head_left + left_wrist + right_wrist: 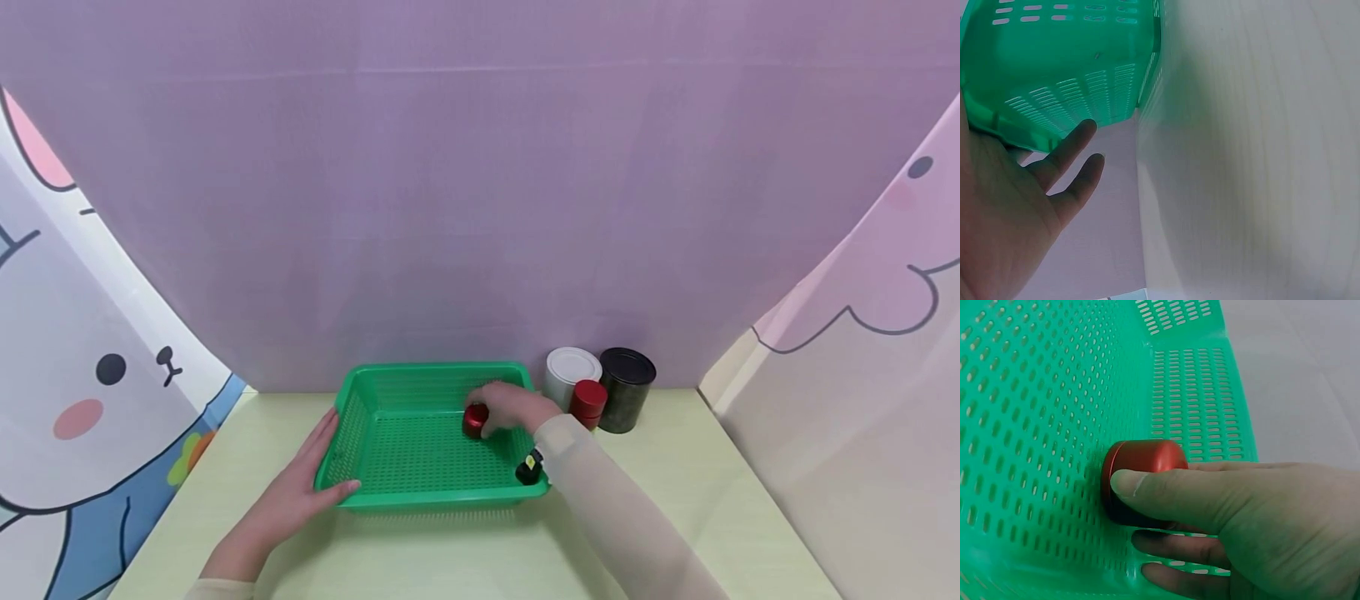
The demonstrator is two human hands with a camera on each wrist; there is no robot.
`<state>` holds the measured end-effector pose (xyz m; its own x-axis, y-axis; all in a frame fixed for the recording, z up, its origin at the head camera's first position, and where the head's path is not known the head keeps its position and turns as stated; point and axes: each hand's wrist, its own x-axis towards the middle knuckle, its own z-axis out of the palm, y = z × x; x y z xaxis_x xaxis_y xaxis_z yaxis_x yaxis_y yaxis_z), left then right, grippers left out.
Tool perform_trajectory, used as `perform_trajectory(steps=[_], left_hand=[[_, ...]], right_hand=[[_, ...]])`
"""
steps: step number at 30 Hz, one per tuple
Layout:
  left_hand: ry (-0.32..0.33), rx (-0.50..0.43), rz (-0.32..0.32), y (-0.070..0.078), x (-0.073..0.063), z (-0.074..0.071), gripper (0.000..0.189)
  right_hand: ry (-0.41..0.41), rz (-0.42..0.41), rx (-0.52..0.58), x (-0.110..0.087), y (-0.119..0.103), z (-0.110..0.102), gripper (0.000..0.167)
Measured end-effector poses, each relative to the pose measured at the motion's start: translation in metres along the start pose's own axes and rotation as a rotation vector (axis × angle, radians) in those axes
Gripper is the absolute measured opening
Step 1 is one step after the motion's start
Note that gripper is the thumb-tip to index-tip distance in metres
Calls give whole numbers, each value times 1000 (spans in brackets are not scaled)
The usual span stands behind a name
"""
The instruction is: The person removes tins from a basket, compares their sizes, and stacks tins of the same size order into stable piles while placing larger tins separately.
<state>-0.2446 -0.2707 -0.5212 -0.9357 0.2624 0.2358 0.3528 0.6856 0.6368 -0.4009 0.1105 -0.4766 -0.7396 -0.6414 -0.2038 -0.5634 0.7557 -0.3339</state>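
A green plastic basket (431,498) with slotted walls stands on the table. My left hand (296,483) holds its front left corner, thumb over the rim and fingers along the outside. Two of those fingers (1075,181) stretch out straight and spread in the left wrist view. Inside the basket, my right hand (510,404) grips a small red metal canister (1147,453) between thumb and fingers. The canister (475,421) is at the basket's right side, its end close against the perforated floor. Two lower fingers of the right hand stay off it.
Behind the right forearm, outside the basket, stand a white lidded can (573,367), a red canister (588,400) and a black can (627,390). A small black item (528,468) shows by the right wrist. A purple cloth (480,208) hangs at the table's back edge.
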Motion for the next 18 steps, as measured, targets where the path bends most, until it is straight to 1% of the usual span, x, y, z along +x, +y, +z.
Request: perform_trajectory(steps=[2,7,12,15,18], left_hand=[[2,-1,3,0,0,0,110],[6,6,6,0,0,0,110],[6,1,5,2,-1,-1,110],[5,-4,6,3,-1,-1,110],[6,-6,10,3,-1,-1,109]], right_hand=[[7,-13,16,0,1,-1,55],[36,-47,98,1,4,-3,49],[89,-89,228,0,6,-6,45],[122,-89,323,-3,5,-8,44],[143,-82,390,-5,5,-10,45]])
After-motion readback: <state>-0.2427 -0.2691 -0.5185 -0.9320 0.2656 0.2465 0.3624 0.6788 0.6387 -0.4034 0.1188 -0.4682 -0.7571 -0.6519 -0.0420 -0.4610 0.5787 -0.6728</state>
